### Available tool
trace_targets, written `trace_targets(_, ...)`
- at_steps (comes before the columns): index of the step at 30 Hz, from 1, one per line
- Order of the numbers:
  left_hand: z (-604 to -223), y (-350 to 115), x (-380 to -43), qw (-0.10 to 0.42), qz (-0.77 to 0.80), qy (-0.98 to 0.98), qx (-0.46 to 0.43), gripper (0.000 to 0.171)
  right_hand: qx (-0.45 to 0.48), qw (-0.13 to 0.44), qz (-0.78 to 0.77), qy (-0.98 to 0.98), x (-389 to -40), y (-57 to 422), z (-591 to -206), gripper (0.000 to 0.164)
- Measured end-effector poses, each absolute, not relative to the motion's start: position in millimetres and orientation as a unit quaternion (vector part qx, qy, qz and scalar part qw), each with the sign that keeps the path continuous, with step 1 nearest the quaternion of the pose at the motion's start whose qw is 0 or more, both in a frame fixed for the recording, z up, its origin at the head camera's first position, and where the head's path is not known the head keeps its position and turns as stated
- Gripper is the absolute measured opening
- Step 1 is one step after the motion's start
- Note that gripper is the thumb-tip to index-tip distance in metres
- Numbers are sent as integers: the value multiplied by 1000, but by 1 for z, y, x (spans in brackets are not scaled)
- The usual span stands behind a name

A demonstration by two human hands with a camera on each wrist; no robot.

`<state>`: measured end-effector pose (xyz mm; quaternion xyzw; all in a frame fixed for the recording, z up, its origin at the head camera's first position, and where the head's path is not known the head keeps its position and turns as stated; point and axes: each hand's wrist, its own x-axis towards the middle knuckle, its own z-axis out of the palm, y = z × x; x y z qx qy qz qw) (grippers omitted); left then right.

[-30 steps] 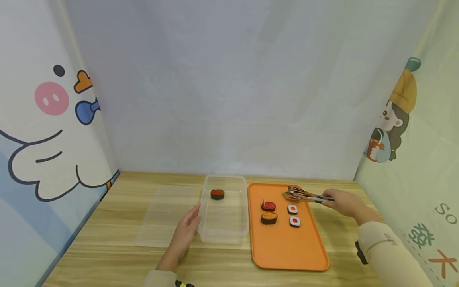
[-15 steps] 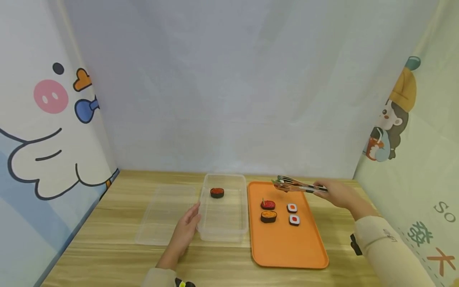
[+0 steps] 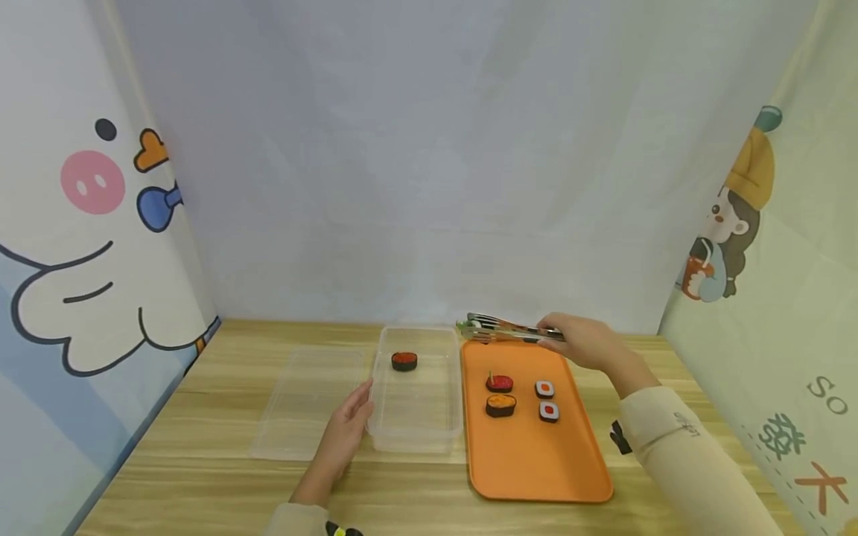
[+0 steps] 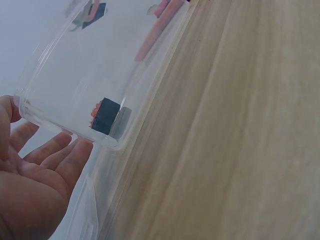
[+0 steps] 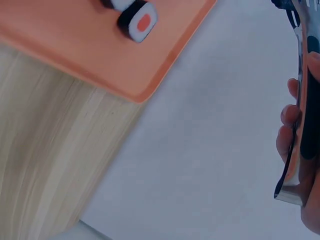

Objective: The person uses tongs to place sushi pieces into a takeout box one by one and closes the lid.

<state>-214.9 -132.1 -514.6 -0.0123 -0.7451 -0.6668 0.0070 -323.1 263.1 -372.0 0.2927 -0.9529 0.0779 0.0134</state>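
My right hand (image 3: 583, 339) grips metal tongs (image 3: 509, 329) with dark handle parts. Between the tong tips is a small piece with green and white on it, mostly hidden by the metal. The tips are above the gap between the clear plastic box (image 3: 418, 439) and the orange tray (image 3: 536, 469). My left hand (image 3: 345, 428) rests its fairly straight fingers against the box's left wall. Inside the box sits a black-sided sushi piece (image 3: 404, 362) with red topping, also visible as the sushi piece (image 4: 106, 116) in the left wrist view.
On the tray lie a red-topped sushi (image 3: 499, 383), an orange-topped sushi (image 3: 500, 406), a roll with orange centre (image 3: 545, 388) and a roll with red centre (image 3: 549, 412). A clear lid (image 3: 308, 402) lies left of the box. A pale curtain (image 3: 429, 186) stands behind.
My right hand has carried the tongs, with the piece in them, up off the tray and leftward towards the box. The left hand stays at the box wall.
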Motion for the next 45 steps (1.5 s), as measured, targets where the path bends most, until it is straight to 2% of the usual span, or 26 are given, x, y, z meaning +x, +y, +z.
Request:
trace_targets(5,-517,-132,-215,11,-671,-742,-11,48,310,23,71,-948,-327,237,-372,32)
trace_targets(17,-518,-132,-214,14,-669,-743,-19,48,312,-2,38,-949,-335,197,-385,28)
trace_targets(29,-520,-131,-217,14,-671,-741,-17,48,297,-15,20,-954,-341,189,-388,18)
trace_targets(45,-514,-133,-215,17,-675,-737,-18,47,285,-9,21,-958,-335,193,-377,29)
